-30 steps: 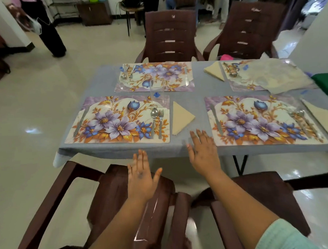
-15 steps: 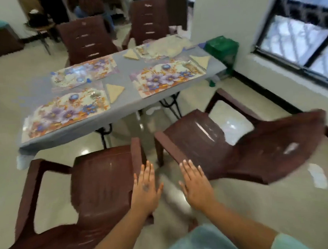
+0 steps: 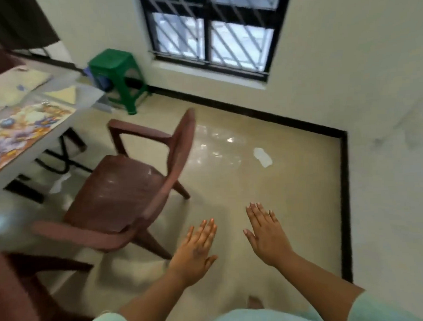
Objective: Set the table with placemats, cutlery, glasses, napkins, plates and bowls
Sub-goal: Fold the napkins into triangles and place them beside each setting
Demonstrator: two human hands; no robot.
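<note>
My left hand (image 3: 196,250) and my right hand (image 3: 266,235) hover flat, palms down, over the floor, fingers straight, holding nothing. The table (image 3: 91,96) with its grey cloth is at the far left edge of the view. On it lies a floral placemat (image 3: 18,134) with cutlery (image 3: 45,104) near its far corner, and a cream folded napkin (image 3: 63,95) beside it. Another placemat (image 3: 11,89) farther back is pale and blurred. No plates, bowls or glasses show.
A brown plastic chair (image 3: 124,188) stands between me and the table, and part of another (image 3: 17,290) is at lower left. A green stool (image 3: 117,77) sits by the wall under the barred window (image 3: 212,31). White scraps (image 3: 262,157) lie on the tiled floor.
My view has swung right, away from the table towards the window wall. Both hands left the table edge and stay flat and empty in front of me.
</note>
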